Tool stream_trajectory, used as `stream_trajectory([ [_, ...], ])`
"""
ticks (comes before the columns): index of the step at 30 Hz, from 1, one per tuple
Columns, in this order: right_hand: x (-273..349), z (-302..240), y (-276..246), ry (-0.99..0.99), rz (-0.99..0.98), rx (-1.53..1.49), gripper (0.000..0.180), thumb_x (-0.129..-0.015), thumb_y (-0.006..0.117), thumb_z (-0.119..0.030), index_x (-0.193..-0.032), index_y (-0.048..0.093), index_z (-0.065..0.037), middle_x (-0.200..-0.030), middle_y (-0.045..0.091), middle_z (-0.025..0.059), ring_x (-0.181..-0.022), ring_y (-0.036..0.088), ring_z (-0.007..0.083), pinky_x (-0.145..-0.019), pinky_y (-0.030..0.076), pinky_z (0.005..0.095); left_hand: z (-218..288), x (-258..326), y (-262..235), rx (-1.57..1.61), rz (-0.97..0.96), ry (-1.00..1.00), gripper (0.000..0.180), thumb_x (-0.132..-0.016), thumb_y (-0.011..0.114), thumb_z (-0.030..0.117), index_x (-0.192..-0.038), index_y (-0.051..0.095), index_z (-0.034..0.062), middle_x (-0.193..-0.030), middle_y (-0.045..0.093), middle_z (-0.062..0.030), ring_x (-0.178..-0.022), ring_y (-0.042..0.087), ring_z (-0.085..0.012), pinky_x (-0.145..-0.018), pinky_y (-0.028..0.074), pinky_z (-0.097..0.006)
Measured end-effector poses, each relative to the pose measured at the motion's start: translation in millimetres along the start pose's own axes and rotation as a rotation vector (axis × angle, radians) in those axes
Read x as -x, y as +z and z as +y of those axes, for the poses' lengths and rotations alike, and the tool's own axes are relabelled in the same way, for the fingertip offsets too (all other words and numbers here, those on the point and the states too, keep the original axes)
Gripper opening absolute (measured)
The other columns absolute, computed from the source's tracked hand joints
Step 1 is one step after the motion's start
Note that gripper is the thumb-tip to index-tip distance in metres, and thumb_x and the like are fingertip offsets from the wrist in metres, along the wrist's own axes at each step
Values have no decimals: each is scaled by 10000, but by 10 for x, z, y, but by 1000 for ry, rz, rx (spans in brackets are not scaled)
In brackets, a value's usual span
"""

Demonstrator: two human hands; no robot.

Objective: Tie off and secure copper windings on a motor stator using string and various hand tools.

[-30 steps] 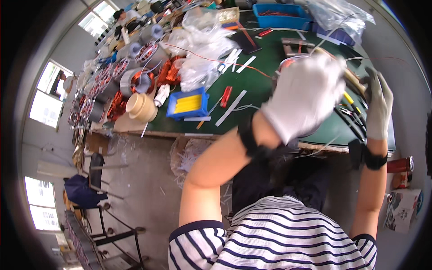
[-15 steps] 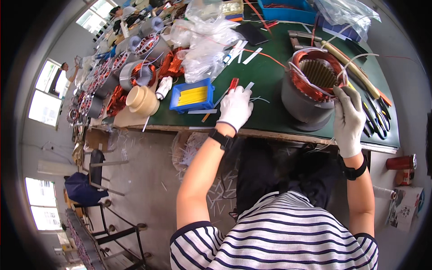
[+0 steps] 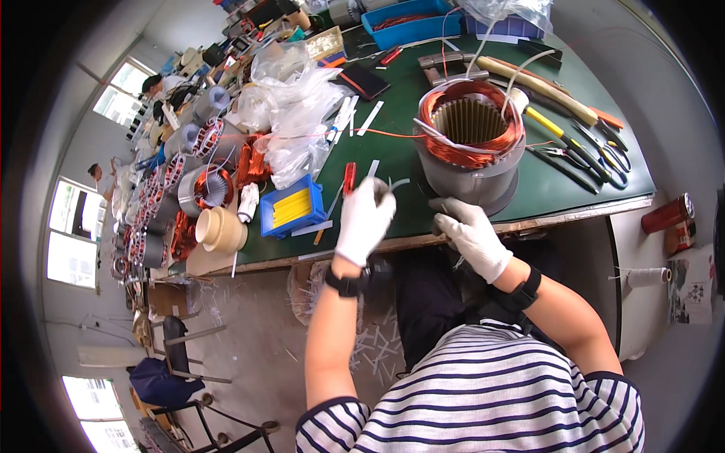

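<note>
white right grip (image 3: 473, 235) half-curled beside stator (image 3: 472, 185)

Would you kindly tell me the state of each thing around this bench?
Left hand: gloved, fingers curled, grip unclear
Right hand: gloved, fingers bent, grip unclear
Stator: upright, copper coils fitted
Blue tray: open, holding yellow strips
Rear blue bin: open
Plastic bags: crumpled
Yellow-handled tool: lying flat

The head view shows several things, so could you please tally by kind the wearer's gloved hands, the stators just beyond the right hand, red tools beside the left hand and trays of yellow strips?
Left hand and right hand, gloved: 2
Copper-wound stator: 1
Red tool: 1
Tray of yellow strips: 1
Total: 5
</note>
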State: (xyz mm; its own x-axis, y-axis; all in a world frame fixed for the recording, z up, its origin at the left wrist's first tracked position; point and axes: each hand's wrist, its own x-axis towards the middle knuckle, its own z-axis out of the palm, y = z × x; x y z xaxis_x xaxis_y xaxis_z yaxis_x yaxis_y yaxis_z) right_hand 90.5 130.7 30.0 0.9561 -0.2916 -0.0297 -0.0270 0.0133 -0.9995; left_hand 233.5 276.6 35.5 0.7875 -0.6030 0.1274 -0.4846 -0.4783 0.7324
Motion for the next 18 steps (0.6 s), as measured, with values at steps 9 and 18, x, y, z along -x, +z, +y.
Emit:
stream_trajectory([
  [9,148,-80,67,51,-82,-199,104,-865,577,-50,-878,621,44,-731,613,35,-644,553,90,-607,467,241,327,867,302,820,-105,-358,125,-897,562,39,-996,600,-27,-845,647,-61,-682,614,-97,-636,515,-220],
  [18,56,-676,-135,-731,206,694,189,-746,694,-112,-918,651,-47,-791,590,103,-673,621,286,-602,508,364,536,662,159,636,-52,-200,139,-881,576,50,-963,650,-34,-827,653,-76,-729,619,-111,-682,499,-239],
])
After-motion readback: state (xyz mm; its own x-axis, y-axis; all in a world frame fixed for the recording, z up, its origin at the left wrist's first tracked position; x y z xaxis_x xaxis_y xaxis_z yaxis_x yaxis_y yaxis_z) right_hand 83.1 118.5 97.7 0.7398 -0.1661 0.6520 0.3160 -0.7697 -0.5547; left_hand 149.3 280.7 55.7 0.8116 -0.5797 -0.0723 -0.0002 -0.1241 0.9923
